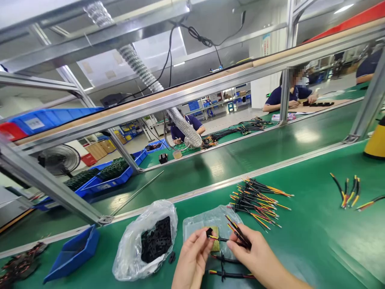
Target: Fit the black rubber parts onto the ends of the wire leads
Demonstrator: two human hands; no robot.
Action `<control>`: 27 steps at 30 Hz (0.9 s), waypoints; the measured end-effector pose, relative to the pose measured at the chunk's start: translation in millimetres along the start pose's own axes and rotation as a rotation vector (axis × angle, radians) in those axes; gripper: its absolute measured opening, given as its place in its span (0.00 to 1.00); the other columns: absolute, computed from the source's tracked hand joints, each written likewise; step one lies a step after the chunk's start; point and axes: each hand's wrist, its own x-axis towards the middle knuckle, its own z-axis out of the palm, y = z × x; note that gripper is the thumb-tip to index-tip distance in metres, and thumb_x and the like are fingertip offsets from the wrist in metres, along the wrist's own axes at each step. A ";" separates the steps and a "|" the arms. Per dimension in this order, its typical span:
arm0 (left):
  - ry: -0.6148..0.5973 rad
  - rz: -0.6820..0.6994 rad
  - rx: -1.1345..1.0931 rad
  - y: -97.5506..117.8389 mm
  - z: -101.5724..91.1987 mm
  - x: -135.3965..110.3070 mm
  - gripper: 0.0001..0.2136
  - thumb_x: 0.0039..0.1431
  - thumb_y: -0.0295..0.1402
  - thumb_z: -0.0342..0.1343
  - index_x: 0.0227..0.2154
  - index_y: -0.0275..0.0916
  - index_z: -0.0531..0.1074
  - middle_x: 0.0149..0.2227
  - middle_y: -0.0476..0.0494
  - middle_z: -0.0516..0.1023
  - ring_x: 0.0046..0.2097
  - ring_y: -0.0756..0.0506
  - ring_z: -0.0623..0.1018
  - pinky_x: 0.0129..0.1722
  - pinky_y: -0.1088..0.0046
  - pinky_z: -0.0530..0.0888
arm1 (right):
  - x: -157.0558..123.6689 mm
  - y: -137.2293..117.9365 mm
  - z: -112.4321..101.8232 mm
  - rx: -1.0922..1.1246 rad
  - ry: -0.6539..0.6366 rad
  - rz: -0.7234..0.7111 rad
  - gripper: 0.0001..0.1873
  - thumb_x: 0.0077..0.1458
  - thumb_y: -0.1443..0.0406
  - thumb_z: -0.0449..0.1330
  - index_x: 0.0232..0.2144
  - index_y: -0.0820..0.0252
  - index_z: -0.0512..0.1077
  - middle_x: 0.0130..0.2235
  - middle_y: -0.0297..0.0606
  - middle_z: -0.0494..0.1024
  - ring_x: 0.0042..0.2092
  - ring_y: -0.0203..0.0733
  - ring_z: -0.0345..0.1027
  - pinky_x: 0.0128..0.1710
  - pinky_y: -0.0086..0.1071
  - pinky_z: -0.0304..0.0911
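The left hand (193, 257) pinches a small, angular black piece (209, 231); the right hand's (254, 249) grip is closed around several slim, black-sheathed cables (241, 234). One cable (221, 239) bridges both hands above the smooth green worktop (315, 216), its long axis running left to right, coloured wire end pointing left at the piece; I cannot tell whether it is inserted. Leftward sits a crinkled plastic bag (128, 249) of black parts (158, 241). Farther, bristly wires (257, 202) lie piled.
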 end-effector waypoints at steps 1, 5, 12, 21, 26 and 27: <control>-0.029 0.006 0.007 -0.4 -1.2 -1.0 0.03 0.51 0.22 0.68 0.30 0.31 0.82 0.33 0.37 0.85 0.35 0.47 0.83 0.38 0.79 0.81 | -0.6 1.8 0.4 -0.029 0.007 -0.009 0.12 0.53 0.56 0.57 0.26 0.58 0.64 0.27 0.32 0.69 0.28 0.38 0.62 0.28 0.29 0.57; -0.078 0.068 0.058 -2.7 -5.2 -3.5 0.09 0.44 0.31 0.74 0.26 0.34 0.80 0.33 0.42 0.84 0.35 0.48 0.82 0.39 0.79 0.80 | -1.3 7.7 0.4 -0.118 0.030 -0.050 0.12 0.56 0.57 0.55 0.25 0.56 0.61 0.24 0.29 0.65 0.26 0.36 0.58 0.26 0.28 0.54; -0.049 0.428 0.399 -5.4 -9.1 -4.1 0.10 0.44 0.38 0.72 0.25 0.37 0.80 0.36 0.40 0.83 0.41 0.43 0.81 0.41 0.76 0.78 | -3.4 7.0 -2.0 -0.217 0.097 -0.111 0.11 0.58 0.58 0.54 0.27 0.56 0.63 0.21 0.27 0.63 0.23 0.36 0.56 0.24 0.28 0.52; -0.023 0.498 0.610 1.0 -8.3 -7.2 0.10 0.48 0.40 0.69 0.26 0.38 0.80 0.38 0.35 0.84 0.42 0.37 0.82 0.43 0.68 0.79 | -4.8 4.9 -3.3 -0.267 0.070 -0.167 0.12 0.58 0.59 0.56 0.24 0.56 0.65 0.20 0.28 0.63 0.23 0.36 0.55 0.24 0.29 0.50; -0.049 0.657 0.786 -0.4 -7.1 -10.9 0.05 0.54 0.36 0.64 0.28 0.41 0.81 0.37 0.39 0.84 0.41 0.38 0.81 0.41 0.71 0.78 | -0.8 -3.8 -5.6 -0.119 0.088 -0.072 0.16 0.60 0.54 0.54 0.25 0.58 0.65 0.23 0.28 0.62 0.26 0.36 0.54 0.26 0.29 0.50; -0.041 0.686 0.796 -1.8 -7.1 -11.0 0.05 0.54 0.36 0.64 0.27 0.42 0.81 0.36 0.40 0.84 0.41 0.39 0.81 0.41 0.71 0.78 | -1.0 -4.9 -5.6 -0.098 0.097 -0.064 0.17 0.60 0.54 0.54 0.26 0.58 0.65 0.23 0.28 0.62 0.26 0.36 0.54 0.26 0.29 0.51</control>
